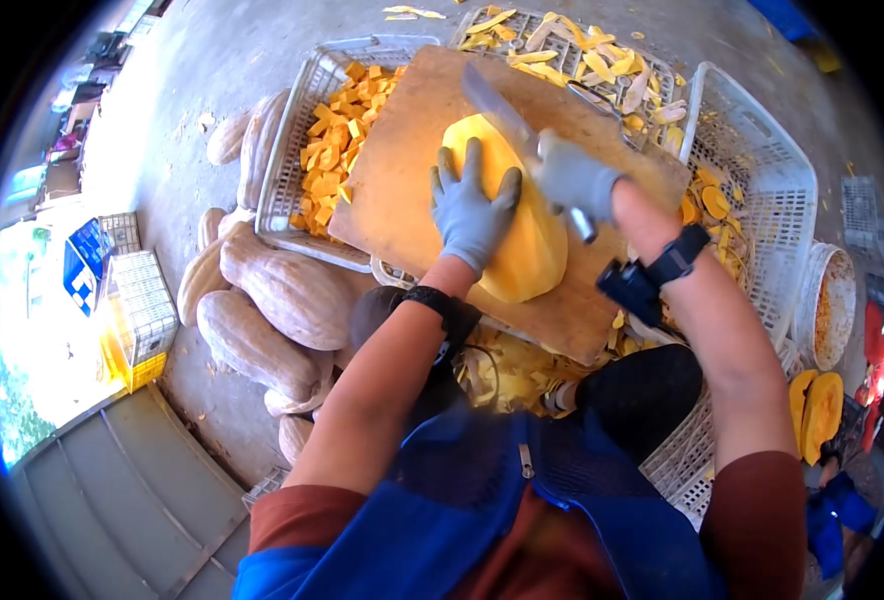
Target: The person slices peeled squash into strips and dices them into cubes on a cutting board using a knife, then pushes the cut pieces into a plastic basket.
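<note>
A peeled yellow squash (537,245) lies lengthwise on the brown cutting board (402,130). My left hand (472,205), in a grey glove with darkened fingertips, rests on the squash with its fingers spread. My right hand (572,180), also gloved, is closed round the handle of a large knife (497,105). The blade points up and to the left, beside the upper right edge of the squash. A short metallic end shows below my right hand. How deep the blade sits, if at all, I cannot tell.
A crate (287,165) with orange cubes (337,140) stands left of the board. Whole squashes (287,285) lie on the floor at left. Peelings (602,65) fill a crate behind; another crate (782,190) and a white bucket (827,305) are at right. Halved squash pieces (820,415) lie lower right.
</note>
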Demonstrator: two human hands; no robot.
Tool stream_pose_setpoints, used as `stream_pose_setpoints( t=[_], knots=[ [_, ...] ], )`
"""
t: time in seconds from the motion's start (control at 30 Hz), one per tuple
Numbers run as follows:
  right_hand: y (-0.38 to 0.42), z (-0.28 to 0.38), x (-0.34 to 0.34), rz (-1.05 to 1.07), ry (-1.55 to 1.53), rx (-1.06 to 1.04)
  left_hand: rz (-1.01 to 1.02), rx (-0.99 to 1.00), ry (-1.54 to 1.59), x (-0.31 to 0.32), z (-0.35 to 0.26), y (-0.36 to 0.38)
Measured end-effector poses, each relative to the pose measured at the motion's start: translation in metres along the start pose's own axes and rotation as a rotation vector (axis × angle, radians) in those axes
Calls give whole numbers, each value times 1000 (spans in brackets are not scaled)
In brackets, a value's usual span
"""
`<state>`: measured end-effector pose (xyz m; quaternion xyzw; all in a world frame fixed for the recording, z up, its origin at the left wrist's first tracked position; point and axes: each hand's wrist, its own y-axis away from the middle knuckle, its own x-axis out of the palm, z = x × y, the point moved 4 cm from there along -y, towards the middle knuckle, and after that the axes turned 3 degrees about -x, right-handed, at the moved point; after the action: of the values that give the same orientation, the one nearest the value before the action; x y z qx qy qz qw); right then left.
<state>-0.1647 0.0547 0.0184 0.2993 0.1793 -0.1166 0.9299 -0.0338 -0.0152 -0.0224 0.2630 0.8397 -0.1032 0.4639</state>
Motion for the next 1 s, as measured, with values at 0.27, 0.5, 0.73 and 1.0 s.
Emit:
stream_pose_setpoints(
  t=[0.27, 0.5, 0.73, 1.0],
  knots=[
    [12, 8, 4, -76, 330, -73, -11, 7, 46, 6, 4, 1],
    [9, 16, -11, 119, 80, 84, 18, 49, 19, 0, 1, -1],
    [-2, -3, 8, -51, 83, 63, 10, 108, 68, 4, 7, -3],
    [0, -4, 1, 20, 24, 95, 48, 106, 55, 7, 4, -3]
  ],
)
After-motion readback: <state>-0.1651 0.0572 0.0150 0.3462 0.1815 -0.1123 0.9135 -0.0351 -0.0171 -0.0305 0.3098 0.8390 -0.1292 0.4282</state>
